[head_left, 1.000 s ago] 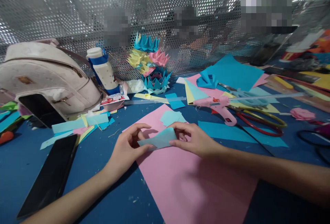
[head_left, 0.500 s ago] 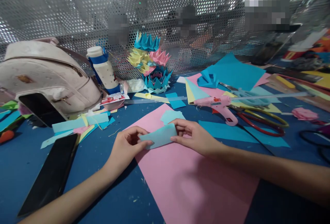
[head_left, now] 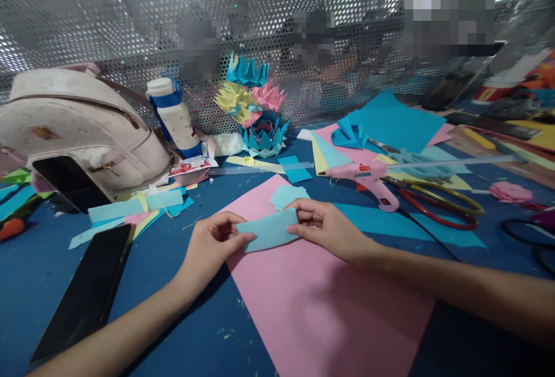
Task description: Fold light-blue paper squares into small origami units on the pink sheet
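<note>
A light blue paper strip (head_left: 269,230) is stretched between my two hands over a large pink sheet (head_left: 329,302). My left hand (head_left: 219,238) pinches its left end between thumb and fingers. At the right end, my right hand (head_left: 323,226) grips it the same way. Just behind the strip, a light blue paper piece (head_left: 288,195) with an uneven edge lies on the pink sheet.
A pink glue gun (head_left: 368,177) and red-handled scissors (head_left: 437,212) lie at the right. Folded paper flowers (head_left: 262,134) stand at the back. On the left are a black phone (head_left: 82,290), paper scraps (head_left: 134,206), a bottle (head_left: 173,117) and a backpack (head_left: 78,122).
The light blue strip looks flatter, with more of its face showing between my hands. Both hands still hold it in nearly the same place.
</note>
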Tool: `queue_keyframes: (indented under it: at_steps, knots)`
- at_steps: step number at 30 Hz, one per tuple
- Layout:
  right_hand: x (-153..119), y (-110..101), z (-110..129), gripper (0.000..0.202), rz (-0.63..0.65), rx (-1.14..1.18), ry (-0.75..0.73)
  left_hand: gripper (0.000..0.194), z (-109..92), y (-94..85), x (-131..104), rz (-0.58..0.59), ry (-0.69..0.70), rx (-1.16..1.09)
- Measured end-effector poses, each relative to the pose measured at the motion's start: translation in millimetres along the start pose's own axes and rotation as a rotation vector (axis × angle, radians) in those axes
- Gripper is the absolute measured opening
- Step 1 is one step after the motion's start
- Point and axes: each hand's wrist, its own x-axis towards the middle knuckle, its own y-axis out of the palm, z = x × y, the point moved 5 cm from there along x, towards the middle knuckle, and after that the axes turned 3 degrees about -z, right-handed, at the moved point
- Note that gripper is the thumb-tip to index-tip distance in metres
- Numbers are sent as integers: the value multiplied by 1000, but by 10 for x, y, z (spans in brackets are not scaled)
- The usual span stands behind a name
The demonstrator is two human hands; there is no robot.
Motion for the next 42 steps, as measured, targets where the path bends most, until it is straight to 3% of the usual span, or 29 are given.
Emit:
queue_keyframes:
  at_steps: [13,18,26,32,42]
  knots:
    - [2,-10,-17,36,-22,-25,19,16,9,6,-6,-9,-5,-8]
    - [13,-61,4,40,-84,-81,1,16,7,-3,-7,-17,10,-11]
    - [19,-86,40,36,-112,-71,-12,12,-11,-12,-8,-54,36,26]
    - [38,-139,39,22,-142,-12,-41,10,-20,21,1,-5,48,32]
    - [23,-142,62,26,-149,-31,-72,10,-24,48,-14,20,46,55]
